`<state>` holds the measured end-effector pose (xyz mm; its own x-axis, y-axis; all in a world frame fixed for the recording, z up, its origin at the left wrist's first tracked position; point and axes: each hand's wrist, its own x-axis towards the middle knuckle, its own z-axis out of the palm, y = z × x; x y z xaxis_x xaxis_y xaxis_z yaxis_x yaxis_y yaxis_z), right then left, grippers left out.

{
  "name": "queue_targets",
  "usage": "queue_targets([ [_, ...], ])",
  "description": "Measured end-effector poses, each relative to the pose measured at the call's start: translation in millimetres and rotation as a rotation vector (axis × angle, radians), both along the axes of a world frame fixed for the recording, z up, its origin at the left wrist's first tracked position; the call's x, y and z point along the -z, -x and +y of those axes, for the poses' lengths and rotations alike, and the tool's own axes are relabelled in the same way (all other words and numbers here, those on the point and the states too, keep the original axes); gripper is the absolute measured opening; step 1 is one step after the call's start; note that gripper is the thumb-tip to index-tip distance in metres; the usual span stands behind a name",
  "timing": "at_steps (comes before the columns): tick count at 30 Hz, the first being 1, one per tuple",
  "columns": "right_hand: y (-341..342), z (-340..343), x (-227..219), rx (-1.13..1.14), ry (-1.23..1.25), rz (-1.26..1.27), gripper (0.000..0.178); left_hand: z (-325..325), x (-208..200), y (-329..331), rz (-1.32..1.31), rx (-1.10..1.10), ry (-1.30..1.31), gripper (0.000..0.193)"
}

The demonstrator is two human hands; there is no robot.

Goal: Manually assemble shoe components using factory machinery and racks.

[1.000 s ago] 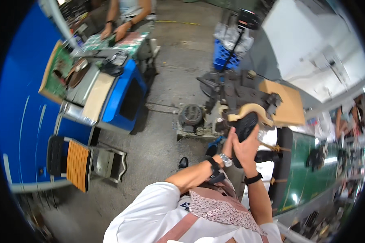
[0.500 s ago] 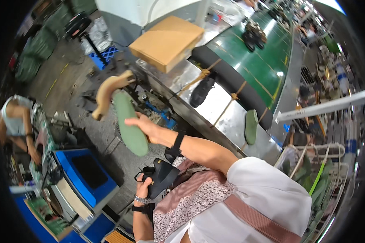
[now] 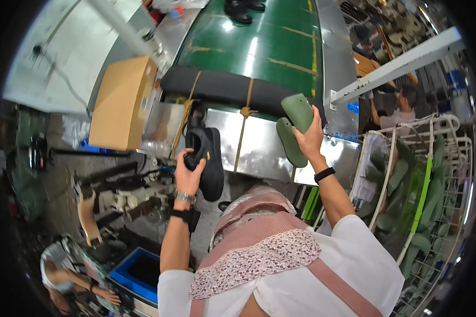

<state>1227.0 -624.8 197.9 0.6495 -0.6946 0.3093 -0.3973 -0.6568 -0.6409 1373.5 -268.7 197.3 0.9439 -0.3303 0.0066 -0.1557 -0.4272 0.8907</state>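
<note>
My left hand (image 3: 189,173) grips a black shoe (image 3: 212,164) by its opening, just in front of the metal table's edge. Behind it, a second black shoe (image 3: 197,117) is partly hidden on the table. In my right hand (image 3: 311,135) is a green shoe last (image 3: 296,110), held over the table with the fingers wrapped round its side. Just under and beside that last, another green shoe last (image 3: 288,143) lies on the shiny metal tabletop (image 3: 262,150). Whether the two lasts touch, I cannot tell.
A green conveyor belt (image 3: 238,47) runs away behind the table, with black shoes (image 3: 239,11) on it. To the left stands a cardboard box (image 3: 119,103). A white wire rack (image 3: 426,195) with green lasts is at right. A machine (image 3: 137,203) and a seated person (image 3: 63,272) are at left.
My view has swung right, toward the conveyor. The last in my right hand has moved from beside the machine to over the metal table; my left hand has brought the shoe forward.
</note>
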Motion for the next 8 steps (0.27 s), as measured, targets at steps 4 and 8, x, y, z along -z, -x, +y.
queue_targets([
  [4, 33, -37, 74, -0.057, -0.209, 0.237, 0.079, -73, 18, -68, -0.314, 0.181, -0.623, 0.045],
  [8, 42, -22, 98, -0.134, -0.229, 0.368, 0.084, -110, 36, -100, -0.261, 0.471, -0.964, 0.050],
])
